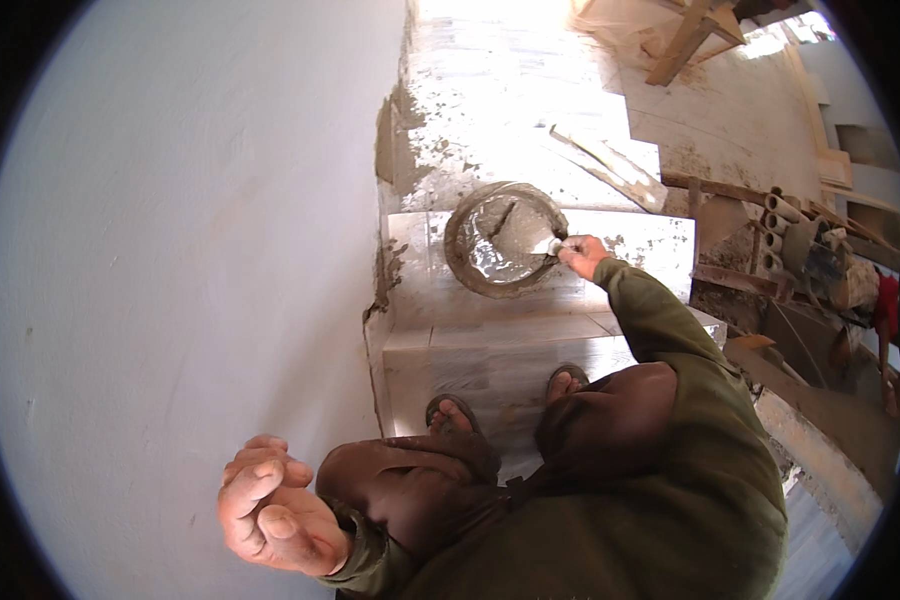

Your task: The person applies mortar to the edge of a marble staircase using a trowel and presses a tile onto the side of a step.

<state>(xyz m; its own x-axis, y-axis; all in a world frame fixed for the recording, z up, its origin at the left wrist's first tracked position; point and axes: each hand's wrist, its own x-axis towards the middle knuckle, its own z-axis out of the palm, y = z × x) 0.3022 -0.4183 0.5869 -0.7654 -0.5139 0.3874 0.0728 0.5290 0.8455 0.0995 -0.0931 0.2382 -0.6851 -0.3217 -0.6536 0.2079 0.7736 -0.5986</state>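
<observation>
A round, mud-caked basin (456,250) with wet grey mix and shiny water inside stands on a tiled step. At its right rim my right hand (582,256) is closed on a small tool with a whitish end (553,245). The tool's far part merges with the grey mix, so its kind is unclear. Inside the basin shows a dark, narrow streak. My left hand (280,510) is raised at the lower left, beside the wall, its fingers loosely curled and apart, with nothing in them.
A pale plastered wall (190,220) runs along the left. Tiled steps (530,335) lie under my sandalled feet. A mortar-stained board (610,165) lies beyond the basin. Pipes (773,235) and debris are piled at right, near a partly visible person in red (885,300). A wooden frame (685,45) stands far off.
</observation>
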